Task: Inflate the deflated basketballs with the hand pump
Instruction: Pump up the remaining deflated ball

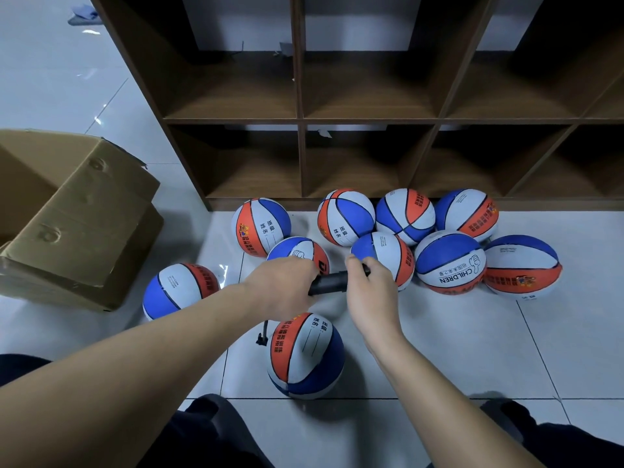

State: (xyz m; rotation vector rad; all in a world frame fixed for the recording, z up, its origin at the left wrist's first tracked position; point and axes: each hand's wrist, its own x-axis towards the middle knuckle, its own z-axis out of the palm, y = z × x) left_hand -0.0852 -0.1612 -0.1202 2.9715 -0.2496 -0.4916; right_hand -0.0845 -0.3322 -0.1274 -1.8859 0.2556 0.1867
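Both hands grip the black cylindrical pump [329, 282], left hand [282, 287] on its barrel, right hand [369, 292] at its handle end. Its thin hose [264, 332] hangs beside the nearest pebbled basketball [305, 356] on the glossy tiled floor [472, 349].

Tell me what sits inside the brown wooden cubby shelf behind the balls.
The brown wooden cubby shelf shows bare boards and a few small pale scraps in its compartments. No ball sits inside. The red, white and blue basketballs on the floor hide its lowest front edge.
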